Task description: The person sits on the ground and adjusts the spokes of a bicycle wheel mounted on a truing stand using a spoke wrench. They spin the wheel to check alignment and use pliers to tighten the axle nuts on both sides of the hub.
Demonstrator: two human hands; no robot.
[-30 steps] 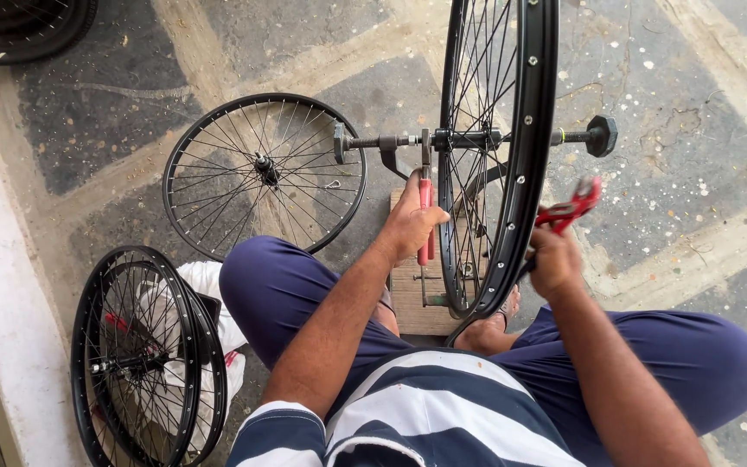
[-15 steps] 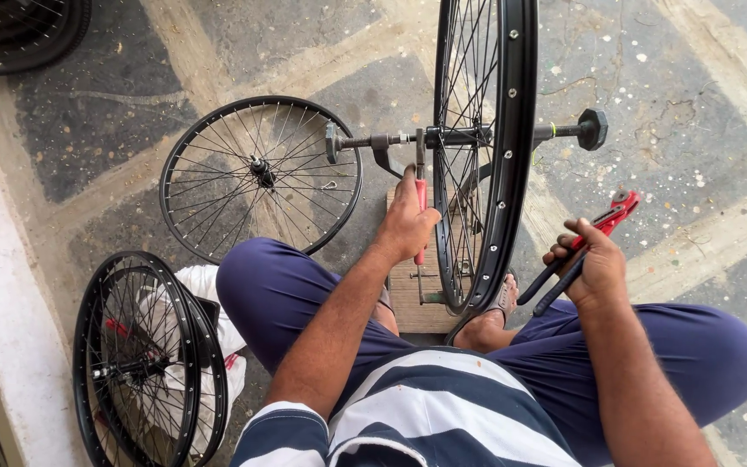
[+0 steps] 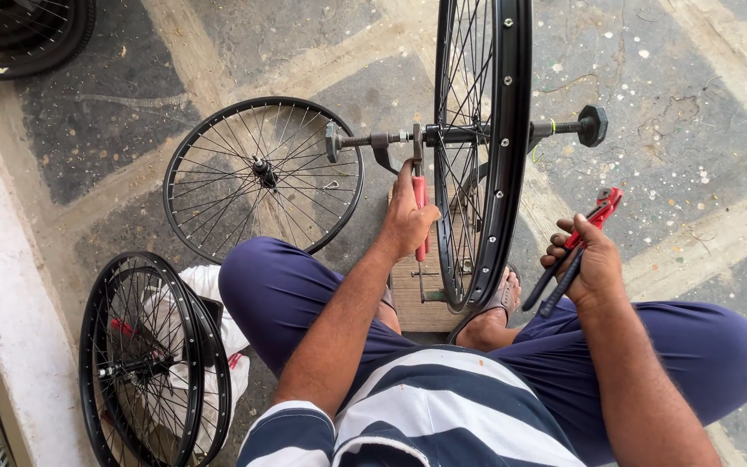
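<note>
Seated person's left hand (image 3: 408,220) grips a red stand handle (image 3: 420,216), right hand (image 3: 588,264) clamps pliers (image 3: 583,238) clear of the wheel (image 3: 486,156); steadiness matters.

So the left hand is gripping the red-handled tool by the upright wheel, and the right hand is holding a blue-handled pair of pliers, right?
Not quite. In the head view the pliers in the right hand have red and black handles, not blue. The left hand does grip the red-handled tool beside the upright wheel.

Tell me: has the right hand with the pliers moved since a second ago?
Yes. The right hand and pliers have pulled rightward, away from the upright wheel rim.
</note>
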